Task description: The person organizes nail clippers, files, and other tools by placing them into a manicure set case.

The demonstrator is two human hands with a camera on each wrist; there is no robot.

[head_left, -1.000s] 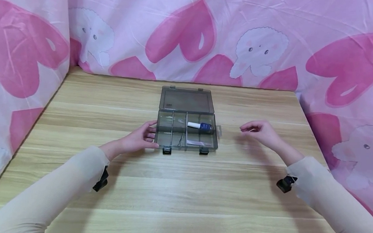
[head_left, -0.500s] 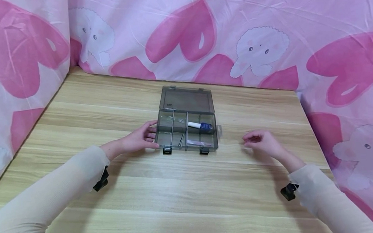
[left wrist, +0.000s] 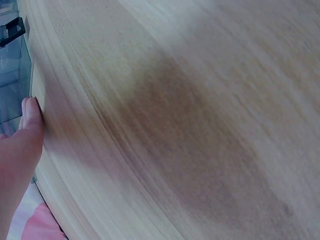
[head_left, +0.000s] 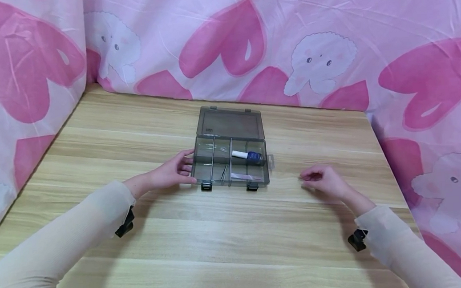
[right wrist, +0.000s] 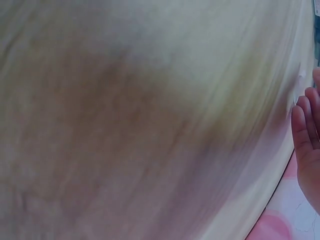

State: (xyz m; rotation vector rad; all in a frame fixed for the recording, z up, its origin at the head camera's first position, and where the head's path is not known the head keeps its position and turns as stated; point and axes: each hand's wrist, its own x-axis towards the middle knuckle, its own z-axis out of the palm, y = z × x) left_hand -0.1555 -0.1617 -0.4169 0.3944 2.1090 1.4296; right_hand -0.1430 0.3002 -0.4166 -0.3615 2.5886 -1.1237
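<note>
A smoky see-through compartment box (head_left: 203, 157) sits on the table, its lid (head_left: 231, 124) laid back. My left hand (head_left: 166, 171) holds the box's left side, thumb at the front corner. A small bottle (head_left: 247, 155) with white cap and dark blue body lies in the back right compartment. Thin metal pieces (head_left: 224, 172) lie in the front middle one, and a pale lilac strip (head_left: 245, 177) in the front right one. Right of the box, my right hand (head_left: 325, 181) is low over the table, fingers loosely bent, thumb and index tips apart. A tiny pale thing (right wrist: 301, 75) shows beside its fingertips in the right wrist view.
The wood-grain table (head_left: 206, 253) runs back to a pink patterned cloth (head_left: 223, 37) that hangs behind and on both sides. Two black latches, one a left latch (head_left: 206, 186), stick out at the box's front edge. A clear hang tab (head_left: 271, 161) juts from its right side.
My right hand has come down and slightly toward me, nearer the tabletop. My left hand and the box have stayed in place.
</note>
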